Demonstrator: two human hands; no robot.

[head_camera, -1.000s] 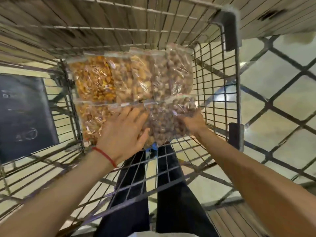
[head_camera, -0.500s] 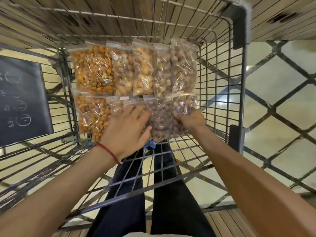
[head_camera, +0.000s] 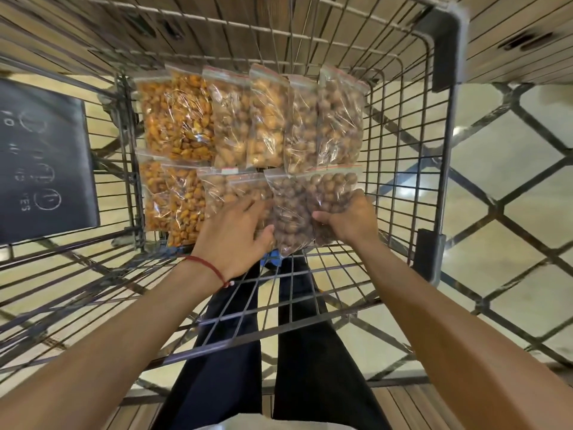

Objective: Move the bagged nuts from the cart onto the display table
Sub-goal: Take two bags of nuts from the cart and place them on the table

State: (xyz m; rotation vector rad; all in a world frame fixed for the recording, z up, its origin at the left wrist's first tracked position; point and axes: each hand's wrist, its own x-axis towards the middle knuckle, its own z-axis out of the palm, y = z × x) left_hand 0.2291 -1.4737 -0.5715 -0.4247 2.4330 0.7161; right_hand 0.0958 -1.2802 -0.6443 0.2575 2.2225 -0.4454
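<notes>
Where: the bagged nuts lie in two rows on the wire floor of the cart (head_camera: pixel 403 181), none lifted out yet. The display table cannot be told for sure.
Near row: orange bags (head_camera: pixel 176 200) at the left, a tan bag (head_camera: pixel 229 187) in the middle, a brown bag (head_camera: pixel 297 206) at the right, with another that seems to overlap it.
Far row: the far row (head_camera: pixel 266 119) is untouched, its bags overlapping like tiles.
Right grip: the right grip (head_camera: pixel 350 218) is clamped on the brown bag's near right edge, fingers curled round it.
Left grip: the left grip (head_camera: pixel 235 234) lies flat on the tan bag, fingers spread and fairly straight, thumb against the brown bag's left edge.
Feel: thin clear zip bags packed full, so probably lumpy, soft-sided and fairly weighty for their size. The film looks glossy and likely slippery.
Hold: best taken by the body, with fingers wrapped round the filled part or under it. The flat zip strip would likely slide or pull open.
Risk: stacked bags may slither apart if several are lifted together. Wire ends could snag the film.
</notes>
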